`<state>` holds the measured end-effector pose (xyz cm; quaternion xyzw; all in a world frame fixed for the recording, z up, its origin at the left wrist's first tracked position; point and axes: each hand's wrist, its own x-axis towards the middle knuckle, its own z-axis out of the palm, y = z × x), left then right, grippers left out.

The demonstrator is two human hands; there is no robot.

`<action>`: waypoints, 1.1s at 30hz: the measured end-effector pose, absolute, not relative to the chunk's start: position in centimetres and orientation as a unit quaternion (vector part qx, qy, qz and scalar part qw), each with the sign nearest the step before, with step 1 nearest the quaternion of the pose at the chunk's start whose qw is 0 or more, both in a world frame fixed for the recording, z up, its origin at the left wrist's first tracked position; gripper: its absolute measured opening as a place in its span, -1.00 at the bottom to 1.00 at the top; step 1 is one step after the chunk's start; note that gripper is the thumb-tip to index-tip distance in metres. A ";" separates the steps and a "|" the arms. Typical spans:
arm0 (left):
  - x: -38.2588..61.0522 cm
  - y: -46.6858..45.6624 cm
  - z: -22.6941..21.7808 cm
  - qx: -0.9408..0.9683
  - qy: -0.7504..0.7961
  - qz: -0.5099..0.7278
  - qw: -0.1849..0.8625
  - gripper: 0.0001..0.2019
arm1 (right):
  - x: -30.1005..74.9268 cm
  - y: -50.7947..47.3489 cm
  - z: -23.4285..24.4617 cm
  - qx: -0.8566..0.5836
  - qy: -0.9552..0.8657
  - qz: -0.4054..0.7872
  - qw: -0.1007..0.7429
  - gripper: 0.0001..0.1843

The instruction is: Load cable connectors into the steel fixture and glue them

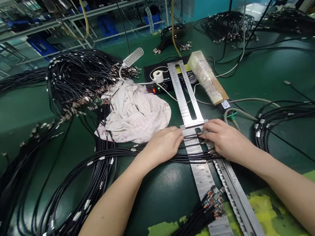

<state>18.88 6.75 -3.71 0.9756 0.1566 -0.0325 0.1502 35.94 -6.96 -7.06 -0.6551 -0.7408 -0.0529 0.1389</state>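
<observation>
My left hand (162,146) lies over a band of black cables (199,155) that crosses a long slotted metal jig (185,93). My right hand (223,139) is on the jig's toothed rail, its fingertips pinching the cable ends by a dark slot. Both hands seem to press the cables down, and the fingers hide the ends. Below them, a bundle of black cables with crimped metal terminals (216,204) lies across the lower jig. Loose black cables with metal sleeves (79,210) sweep in from the left.
A large heap of terminated cables (79,78) lies beyond a crumpled white cloth (133,116). Further back are a white LED desk lamp (132,57), a black bench power unit (155,88) and a wrapped package on cardboard (204,76). Cable coils (283,118) lie right on the green bench mat (21,127).
</observation>
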 end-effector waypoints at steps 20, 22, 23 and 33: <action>19.0 4.2 -5.2 0.992 0.121 -0.017 -0.038 -0.79 | 35.5 -7.0 -6.7 -0.662 -0.740 -0.083 0.088 -0.57; 18.8 3.5 -4.9 0.991 0.116 -0.006 -0.064 -0.80 | 35.5 -7.1 -6.9 -0.647 -0.752 -0.077 0.097 -0.47; 18.6 3.2 -4.8 0.991 0.115 -0.002 -0.072 -0.81 | 35.4 -7.1 -6.9 -0.645 -0.755 -0.072 0.094 -0.45; 18.6 3.8 -5.4 0.995 0.087 0.000 -0.050 -0.85 | 35.5 -7.1 -7.4 -0.661 -0.741 -0.016 0.113 -0.45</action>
